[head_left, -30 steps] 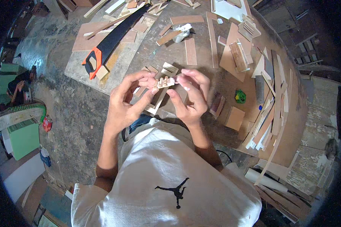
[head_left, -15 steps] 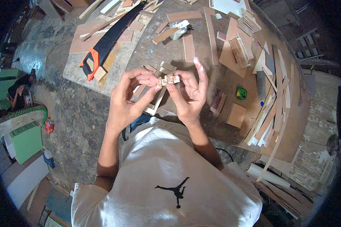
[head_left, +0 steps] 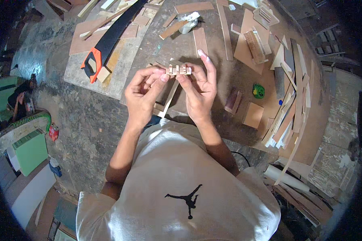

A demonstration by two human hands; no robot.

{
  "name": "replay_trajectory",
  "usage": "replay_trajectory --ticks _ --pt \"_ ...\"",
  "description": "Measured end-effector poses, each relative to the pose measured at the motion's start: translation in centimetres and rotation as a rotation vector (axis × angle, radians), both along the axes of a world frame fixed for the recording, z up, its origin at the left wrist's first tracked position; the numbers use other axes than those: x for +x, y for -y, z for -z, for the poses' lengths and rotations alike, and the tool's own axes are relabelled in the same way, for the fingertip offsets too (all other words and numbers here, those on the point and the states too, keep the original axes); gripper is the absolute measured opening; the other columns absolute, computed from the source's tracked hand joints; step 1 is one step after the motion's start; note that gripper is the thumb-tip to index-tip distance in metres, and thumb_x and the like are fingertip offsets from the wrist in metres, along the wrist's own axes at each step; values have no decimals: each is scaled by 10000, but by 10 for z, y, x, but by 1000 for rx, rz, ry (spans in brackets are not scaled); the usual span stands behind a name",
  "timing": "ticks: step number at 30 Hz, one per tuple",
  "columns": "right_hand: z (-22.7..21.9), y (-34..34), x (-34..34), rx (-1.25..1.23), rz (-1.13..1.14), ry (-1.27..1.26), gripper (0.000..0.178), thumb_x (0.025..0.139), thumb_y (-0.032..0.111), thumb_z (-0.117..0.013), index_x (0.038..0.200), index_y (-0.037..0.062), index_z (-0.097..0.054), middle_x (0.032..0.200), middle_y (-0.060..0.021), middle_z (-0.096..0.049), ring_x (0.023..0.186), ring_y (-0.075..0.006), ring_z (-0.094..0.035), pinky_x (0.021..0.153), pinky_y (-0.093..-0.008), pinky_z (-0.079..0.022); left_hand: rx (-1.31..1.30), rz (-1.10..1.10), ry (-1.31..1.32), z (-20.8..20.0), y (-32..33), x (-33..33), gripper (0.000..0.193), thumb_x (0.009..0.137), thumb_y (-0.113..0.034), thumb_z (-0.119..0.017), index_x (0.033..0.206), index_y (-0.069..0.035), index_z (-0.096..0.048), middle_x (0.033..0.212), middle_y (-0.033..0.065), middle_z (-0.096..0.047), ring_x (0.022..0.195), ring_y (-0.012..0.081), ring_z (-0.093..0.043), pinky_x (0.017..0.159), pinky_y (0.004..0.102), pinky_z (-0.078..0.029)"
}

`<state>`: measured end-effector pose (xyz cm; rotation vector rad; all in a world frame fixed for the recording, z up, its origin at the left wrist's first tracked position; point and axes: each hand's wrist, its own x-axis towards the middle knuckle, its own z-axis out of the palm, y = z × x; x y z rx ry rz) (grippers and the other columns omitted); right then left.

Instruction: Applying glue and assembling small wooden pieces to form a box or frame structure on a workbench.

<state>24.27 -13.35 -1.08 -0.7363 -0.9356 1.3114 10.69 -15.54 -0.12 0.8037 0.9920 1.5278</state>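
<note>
Between my two hands I hold a small notched wooden piece (head_left: pixel 178 70), light in colour with a row of slots, raised above the workbench. My left hand (head_left: pixel 145 90) pinches its left end between thumb and fingers. My right hand (head_left: pixel 198 89) grips the other end with the thumb and a bent finger, while another finger points up and shows white smears at its tip. Beneath my hands, partly hidden, lies a frame of thin wooden strips (head_left: pixel 171 98).
On the bench to the left lies a handsaw (head_left: pixel 93 64) with an orange and black handle. Farther off stands a white pot (head_left: pixel 188 26) with a wooden strip across it. At the right are a green tape measure (head_left: pixel 258 91), a wooden block (head_left: pixel 233 100) and a heap of wood strips (head_left: pixel 293 108).
Both hands have moved forward, away from my body, with the notched wooden piece. It is now held more level, its slots facing me more squarely. The view has shifted slightly.
</note>
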Motion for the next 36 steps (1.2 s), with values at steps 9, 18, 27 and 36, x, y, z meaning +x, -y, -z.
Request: replay_trajectory --ticks 9,18,27,36 --pt "61 5 36 -123 65 144 577 951 19 -638 1466 30 -378 1267 -131 -598 1100 -174 -597 969 -308 -488 16 64 -439 12 -22 -18 221 937 -20 -680 1150 24 -642 1107 67 -690 1042 134 -647 935 272 -497" --pt "89 16 36 -217 -8 304 694 935 -26 -635 1527 50 -282 1462 -151 -469 1301 -238 -507 1084 -353 -421 -136 193 -261 80 -35 -36 214 975 -36 -638 1185 -1 -616 1084 74 -712 980 106 -659 889 235 -505" --pt "102 10 42 11 -205 447 1233 715 34 -872 1603 100 -19 1654 -190 -145 1498 -331 -245 1161 -508 -292 -123 249 -110 130 -36 -29 198 978 -6 -617 1175 14 -601 1105 97 -708 1016 142 -675 885 255 -533" --pt "104 6 41 29 -254 511 1298 685 60 -903 1602 105 14 1657 -205 -107 1503 -353 -231 1163 -512 -299 -129 235 -60 136 -38 -23 204 972 8 -618 1174 18 -597 1116 99 -689 1018 162 -685 898 267 -546"
